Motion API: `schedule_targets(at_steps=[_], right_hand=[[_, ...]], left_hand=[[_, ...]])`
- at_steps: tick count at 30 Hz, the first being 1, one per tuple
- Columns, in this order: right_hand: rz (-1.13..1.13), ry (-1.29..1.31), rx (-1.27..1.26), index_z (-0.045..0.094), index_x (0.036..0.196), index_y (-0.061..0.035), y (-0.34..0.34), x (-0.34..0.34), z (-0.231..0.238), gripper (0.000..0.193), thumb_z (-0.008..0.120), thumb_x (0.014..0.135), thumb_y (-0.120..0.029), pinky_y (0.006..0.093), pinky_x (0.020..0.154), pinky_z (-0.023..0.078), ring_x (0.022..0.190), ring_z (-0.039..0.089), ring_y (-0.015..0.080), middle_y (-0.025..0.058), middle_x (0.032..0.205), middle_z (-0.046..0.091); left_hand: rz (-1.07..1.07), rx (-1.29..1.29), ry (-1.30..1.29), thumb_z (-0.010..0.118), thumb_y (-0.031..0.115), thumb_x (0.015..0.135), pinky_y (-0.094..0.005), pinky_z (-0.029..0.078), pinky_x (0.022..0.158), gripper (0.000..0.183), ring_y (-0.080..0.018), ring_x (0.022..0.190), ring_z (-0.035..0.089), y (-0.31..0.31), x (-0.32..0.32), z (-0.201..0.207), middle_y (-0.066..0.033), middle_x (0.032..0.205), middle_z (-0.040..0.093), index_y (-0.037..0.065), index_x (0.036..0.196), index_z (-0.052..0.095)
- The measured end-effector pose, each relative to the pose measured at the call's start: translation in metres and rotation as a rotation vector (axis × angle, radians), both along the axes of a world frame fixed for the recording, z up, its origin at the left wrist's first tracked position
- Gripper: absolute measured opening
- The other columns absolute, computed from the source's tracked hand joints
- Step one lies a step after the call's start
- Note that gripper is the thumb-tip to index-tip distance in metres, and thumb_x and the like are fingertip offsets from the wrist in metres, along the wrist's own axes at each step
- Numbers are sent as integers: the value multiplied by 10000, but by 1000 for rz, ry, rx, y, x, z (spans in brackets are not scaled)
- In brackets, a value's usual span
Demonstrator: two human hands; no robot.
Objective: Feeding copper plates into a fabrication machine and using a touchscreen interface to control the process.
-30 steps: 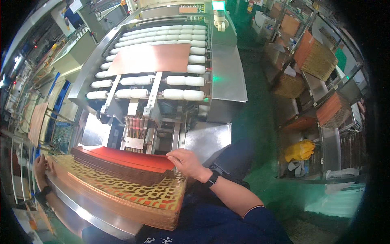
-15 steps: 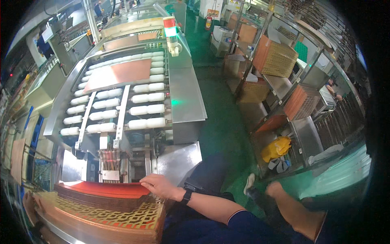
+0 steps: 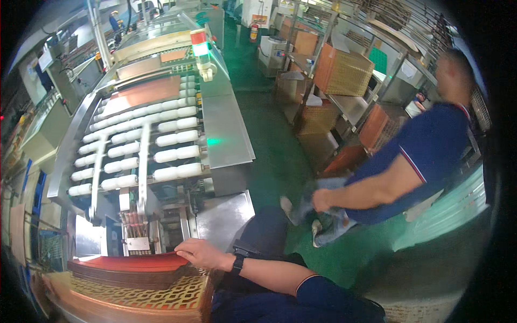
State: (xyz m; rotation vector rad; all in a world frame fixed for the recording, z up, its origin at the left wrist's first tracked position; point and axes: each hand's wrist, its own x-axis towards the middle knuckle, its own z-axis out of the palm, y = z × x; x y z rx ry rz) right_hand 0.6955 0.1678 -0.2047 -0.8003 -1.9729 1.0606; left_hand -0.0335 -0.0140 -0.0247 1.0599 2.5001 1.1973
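Observation:
A stack of thin copper-coloured panels [image 3: 129, 277] lies across the lower left, its far edge lit bright red. My right hand [image 3: 202, 253], below a black wristwatch, has its fingers bent and closed over the right corner of the red-edged top panel [image 3: 134, 262]. Beneath the panels shows a yellow layer with a dark lattice pattern [image 3: 134, 295], above a thick block of brown edges [image 3: 124, 312]. Dim at the left rim, my left hand [image 3: 40, 288] is beside the stack's left end; its fingers are hidden.
Ahead stands a roller conveyor with white rollers [image 3: 176, 154], a copper sheet [image 3: 142, 94] on its far part and a signal light [image 3: 200, 48] lit green. A co-worker in dark blue [image 3: 414, 156] stands at right by shelves [image 3: 344, 105] holding panel stacks. Green floor [image 3: 264, 177] runs between.
The co-worker at right, earlier mostly cut off with an arm showing, now stands fully in view. The whole view has shifted slightly; my right hand stays at the panel corner.

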Motion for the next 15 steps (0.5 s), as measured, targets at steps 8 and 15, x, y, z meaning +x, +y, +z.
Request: schedule_targets(at_steps=[8, 15], right_hand=[[-17, 30, 28, 696, 1086, -29, -1, 2, -8, 230, 605, 1002, -223, 424, 856, 530, 972, 661, 340, 141, 1025, 704], [-26, 44, 7, 685, 1068, -32, -3, 1, -8, 226, 594, 1000, -228, 441, 857, 513, 972, 643, 355, 149, 1005, 691]], left_hand=[[12, 128, 76, 487, 397, 1060, -341, 466, 579, 374, -161, 605, 518, 4, 44, 5, -64, 729, 554, 48, 960, 575], [60, 196, -94, 472, 352, 1064, -386, 470, 637, 349, -164, 633, 511, 3, 62, 21, -61, 712, 529, 47, 907, 537]])
